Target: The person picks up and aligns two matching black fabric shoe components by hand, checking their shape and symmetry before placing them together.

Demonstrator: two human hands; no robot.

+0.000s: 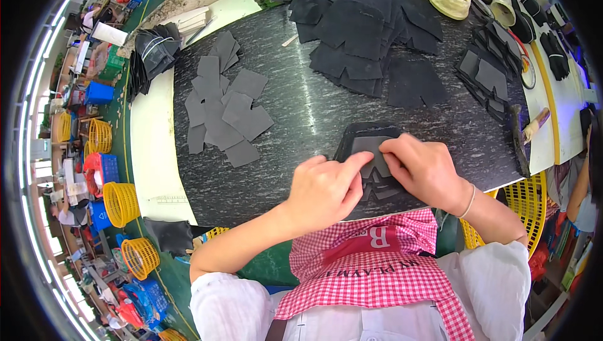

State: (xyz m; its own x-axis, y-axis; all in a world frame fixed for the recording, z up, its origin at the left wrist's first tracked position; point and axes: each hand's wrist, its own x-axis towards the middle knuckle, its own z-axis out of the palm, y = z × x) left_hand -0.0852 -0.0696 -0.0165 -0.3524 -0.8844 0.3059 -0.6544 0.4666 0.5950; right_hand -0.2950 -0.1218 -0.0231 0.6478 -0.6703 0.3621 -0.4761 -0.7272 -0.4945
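Near the front edge of the dark, streaked work board (282,134), a grey notched sheet piece (377,164) lies on a larger black cut piece (359,129). My left hand (328,185) rests at the grey piece's left side, its index fingertip on the surface and its other fingers curled in. My right hand (427,168) is closed at the upper right edge of the same piece, fingertips pressed together against it. What lies between those fingertips is partly hidden. More notched layers show below, between the two hands.
Loose grey pieces (217,118) lie left on the board. A heap of black notched pieces (352,24) covers its far middle, and stacked pieces (483,77) its right. A tied black bundle (157,49) sits far left. A yellow basket (524,206) stands below the right edge.
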